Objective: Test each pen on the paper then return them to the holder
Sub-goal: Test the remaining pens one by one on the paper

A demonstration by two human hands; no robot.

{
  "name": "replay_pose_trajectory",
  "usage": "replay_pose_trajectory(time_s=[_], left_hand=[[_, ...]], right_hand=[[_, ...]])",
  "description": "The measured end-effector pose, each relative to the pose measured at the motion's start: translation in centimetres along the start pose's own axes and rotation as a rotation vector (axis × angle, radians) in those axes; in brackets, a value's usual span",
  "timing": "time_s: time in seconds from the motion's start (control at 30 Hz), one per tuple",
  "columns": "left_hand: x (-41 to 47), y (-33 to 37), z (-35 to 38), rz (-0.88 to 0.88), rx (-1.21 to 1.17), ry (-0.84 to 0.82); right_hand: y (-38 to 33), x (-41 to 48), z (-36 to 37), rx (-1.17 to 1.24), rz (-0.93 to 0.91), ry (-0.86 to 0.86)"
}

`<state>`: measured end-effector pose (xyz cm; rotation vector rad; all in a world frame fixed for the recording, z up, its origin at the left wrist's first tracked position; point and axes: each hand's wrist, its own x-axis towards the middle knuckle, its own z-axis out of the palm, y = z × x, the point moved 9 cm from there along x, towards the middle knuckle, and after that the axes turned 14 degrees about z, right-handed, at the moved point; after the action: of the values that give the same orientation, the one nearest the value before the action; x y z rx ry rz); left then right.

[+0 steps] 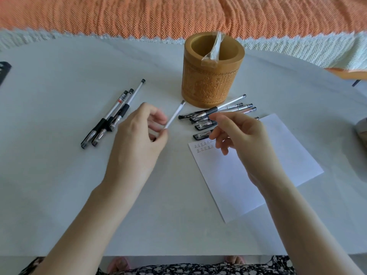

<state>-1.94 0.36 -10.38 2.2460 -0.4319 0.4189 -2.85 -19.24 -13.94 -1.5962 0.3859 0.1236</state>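
My left hand (139,135) pinches a slim white pen (175,115) by its lower end, and its far end points up toward the holder. The carved bamboo holder (210,86) stands at the back centre with a clear plastic wrapper (213,48) in it. My right hand (240,135) hovers over the top left of the white paper (268,175), fingers loosely curled, with nothing visible in it. Two rows of written marks (203,147) sit at the paper's top left corner. Several black-capped pens (216,112) lie between holder and paper, partly hidden by my right hand.
Three more pens (111,118) lie side by side on the white table (59,175) to the left. A dark object (4,71) pokes in at the left edge, and a grey one (362,130) at the right edge. An orange woven cloth (178,14) lies behind the table.
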Motion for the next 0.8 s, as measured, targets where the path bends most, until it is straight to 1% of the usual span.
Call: replay_pose_trajectory(time_s=[0.07, 0.17, 0.23, 0.3, 0.37, 0.47, 0.57, 0.67, 0.73, 0.8], left_hand=[[0.0, 1.1, 0.5, 0.024, -0.130, -0.018], [-0.3, 2.6, 1.7, 0.060, -0.320, -0.103], [-0.4, 3.3, 2.2, 0.077, -0.403, -0.139], [-0.4, 3.3, 2.5, 0.054, -0.445, -0.141], [-0.6, 2.7, 2.9, -0.001, -0.426, -0.153], [-1.3, 2.1, 4.1, -0.073, -0.401, -0.263], [-1.5, 2.3, 5.0, -0.053, -0.346, -0.345], [-1.7, 2.3, 5.4, -0.071, -0.318, -0.392], [-1.8, 2.3, 5.6, -0.086, -0.319, -0.410], [-1.8, 2.5, 5.6, -0.057, -0.295, -0.394]], right_hand=[[0.0, -0.1, 0.8, 0.013, 0.009, -0.074], [-0.2, -0.5, 2.0, 0.021, 0.000, -0.193], [-0.3, -0.7, 2.2, 0.040, -0.009, -0.219], [-0.5, -0.7, 2.0, 0.073, -0.026, -0.202], [-0.7, -0.6, 1.5, 0.126, -0.040, -0.167], [-0.8, -0.4, 0.4, 0.184, -0.059, -0.105], [-0.8, -0.4, -0.4, 0.194, -0.062, -0.050], [-0.9, -0.4, -0.6, 0.184, -0.067, -0.042], [-0.9, -0.4, -0.6, 0.177, -0.067, -0.041], [-0.8, -0.4, -0.7, 0.189, -0.059, -0.040]])
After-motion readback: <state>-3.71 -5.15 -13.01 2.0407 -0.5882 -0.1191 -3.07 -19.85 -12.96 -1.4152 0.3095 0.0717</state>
